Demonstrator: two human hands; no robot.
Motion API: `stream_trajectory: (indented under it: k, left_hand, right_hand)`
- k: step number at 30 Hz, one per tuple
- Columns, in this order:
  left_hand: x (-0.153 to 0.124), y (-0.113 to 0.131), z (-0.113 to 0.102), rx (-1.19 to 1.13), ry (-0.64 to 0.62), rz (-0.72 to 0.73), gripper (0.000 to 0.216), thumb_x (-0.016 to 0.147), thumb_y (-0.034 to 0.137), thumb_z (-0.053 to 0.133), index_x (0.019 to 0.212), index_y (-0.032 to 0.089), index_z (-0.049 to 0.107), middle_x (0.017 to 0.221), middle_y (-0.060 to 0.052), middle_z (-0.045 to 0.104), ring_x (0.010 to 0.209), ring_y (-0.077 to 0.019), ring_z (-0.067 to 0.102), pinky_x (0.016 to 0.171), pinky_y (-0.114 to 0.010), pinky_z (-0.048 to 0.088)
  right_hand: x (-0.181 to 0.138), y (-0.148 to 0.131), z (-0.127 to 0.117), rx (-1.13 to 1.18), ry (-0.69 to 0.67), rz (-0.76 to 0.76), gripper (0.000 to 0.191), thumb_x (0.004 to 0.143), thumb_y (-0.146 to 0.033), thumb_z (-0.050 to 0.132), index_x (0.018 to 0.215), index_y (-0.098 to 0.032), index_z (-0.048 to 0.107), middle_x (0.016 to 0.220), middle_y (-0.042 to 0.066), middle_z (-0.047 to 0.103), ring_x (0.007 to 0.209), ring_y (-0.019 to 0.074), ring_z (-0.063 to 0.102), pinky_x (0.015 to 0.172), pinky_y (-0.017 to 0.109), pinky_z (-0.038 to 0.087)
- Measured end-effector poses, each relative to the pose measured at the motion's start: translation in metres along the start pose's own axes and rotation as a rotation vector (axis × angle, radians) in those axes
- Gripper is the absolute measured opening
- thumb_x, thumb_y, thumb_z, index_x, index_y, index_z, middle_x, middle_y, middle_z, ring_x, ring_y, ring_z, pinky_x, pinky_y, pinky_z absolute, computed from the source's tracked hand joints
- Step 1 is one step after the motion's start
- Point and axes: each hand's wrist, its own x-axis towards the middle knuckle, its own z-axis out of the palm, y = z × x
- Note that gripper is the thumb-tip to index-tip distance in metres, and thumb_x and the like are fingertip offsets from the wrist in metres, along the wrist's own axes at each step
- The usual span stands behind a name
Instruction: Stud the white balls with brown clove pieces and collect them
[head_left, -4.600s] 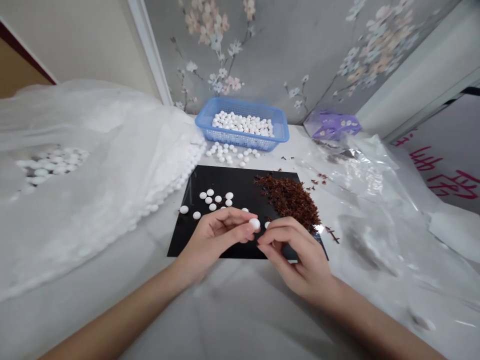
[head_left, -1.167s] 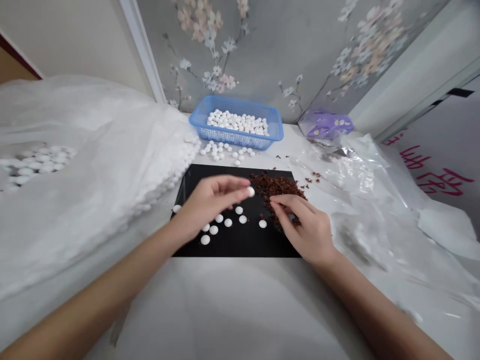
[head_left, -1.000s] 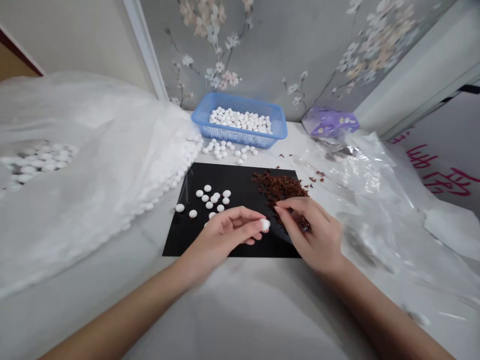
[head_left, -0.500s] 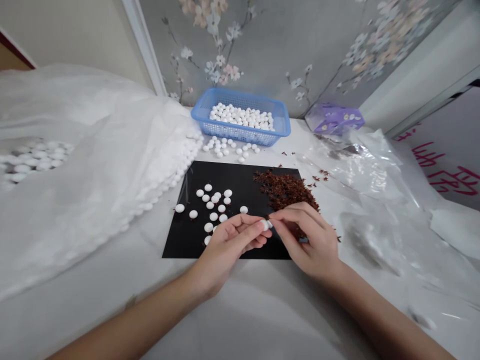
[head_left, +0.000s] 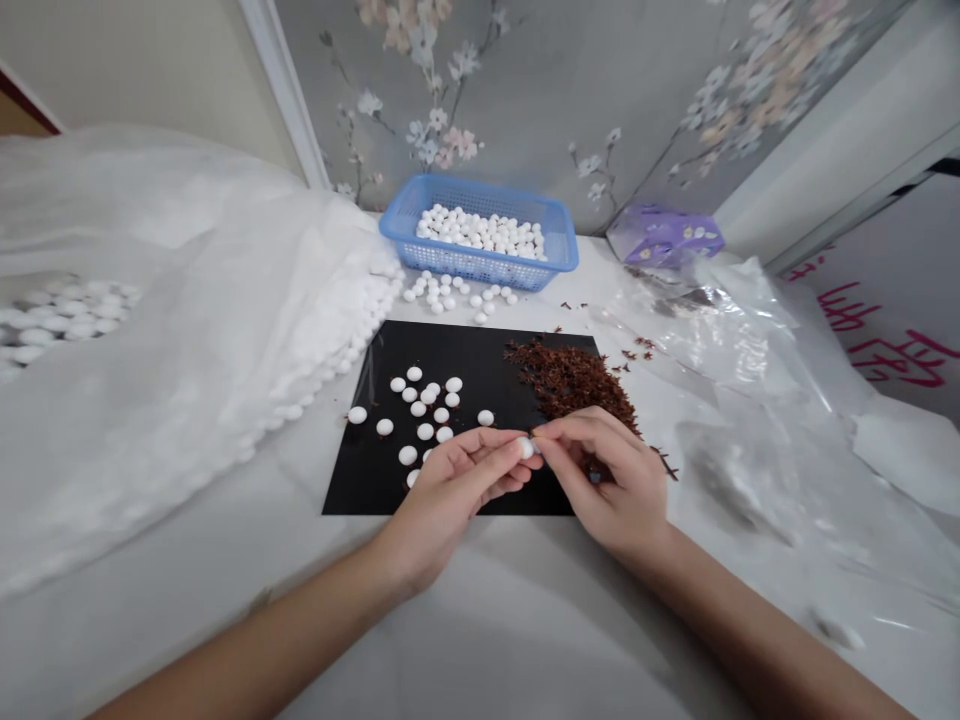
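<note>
My left hand (head_left: 450, 480) pinches a small white bead (head_left: 526, 447) between thumb and fingers above the front edge of a black sheet (head_left: 480, 360). My right hand (head_left: 611, 475) meets it fingertip to fingertip, its thumb and forefinger pinched at the bead on something too small to make out. Several loose white beads (head_left: 424, 400) lie on the sheet's left half. A heap of small dark red-brown pieces (head_left: 566, 375) covers its right half, just behind my right hand.
A blue basket (head_left: 559, 245) of white beads stands at the back, with more beads (head_left: 454, 293) scattered before it. A large white plastic bag (head_left: 165, 340) of beads fills the left. Crumpled clear plastic (head_left: 735, 380) lies on the right, a purple packet (head_left: 664, 232) behind it.
My left hand picked a bead from the sheet and drew back toward me. My right hand left the red-brown heap and came to meet the bead.
</note>
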Motion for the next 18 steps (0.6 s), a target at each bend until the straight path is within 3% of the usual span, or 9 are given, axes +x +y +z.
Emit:
stream_trajectory:
  k: [18]
  left_hand:
    - [0.0006, -0.0025, -0.004, -0.035, -0.001, 0.017, 0.013, 0.076, 0.031, 0.066, 0.084, 0.021, 0.07, 0.089, 0.0, 0.067, 0.087, -0.0095, 0.057, 0.085, -0.021, 0.043]
  right_hand:
    - [-0.0018, -0.0003, 0.0049, 0.096, -0.029, 0.019, 0.014, 0.078, -0.014, 0.06, 0.092, -0.02, 0.06, 0.072, 0.001, 0.058, 0.051, 0.0084, 0.05, 0.046, 0.023, 0.044]
